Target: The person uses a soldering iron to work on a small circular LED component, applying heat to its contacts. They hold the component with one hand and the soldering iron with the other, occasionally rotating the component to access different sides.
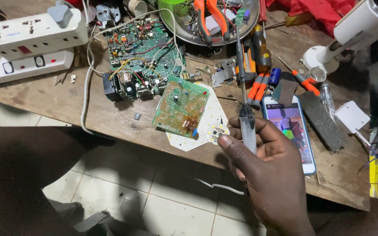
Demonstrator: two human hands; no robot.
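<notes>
**Screwdriver Held Above the Loose Board**

The right hand gripped a screwdriver by its clear handle, thumb and fingers closed around it, with the long shaft pointing away toward the far side of the bench. The left hand was not in view (only a dark forearm filled the near left), so I cannot tell what its fingers were doing.

Just left of the tool lay a small green circuit board, resting on a white many-sided panel that overhung the near edge of the wooden table. Farther back sat a larger circuit board crowded with coloured wires. The step in hand looked like inspection or dismantling of the small board, with the tool lifted clear of it; the next move would seem to call for turning the tip down onto a chosen point and keeping the board from sliding.

At the far side, a metal bowl held orange-handled pliers and a jumble of small parts. A phone lay lit, just right of the hand, and two white power strips sat stacked at the far left.
</notes>
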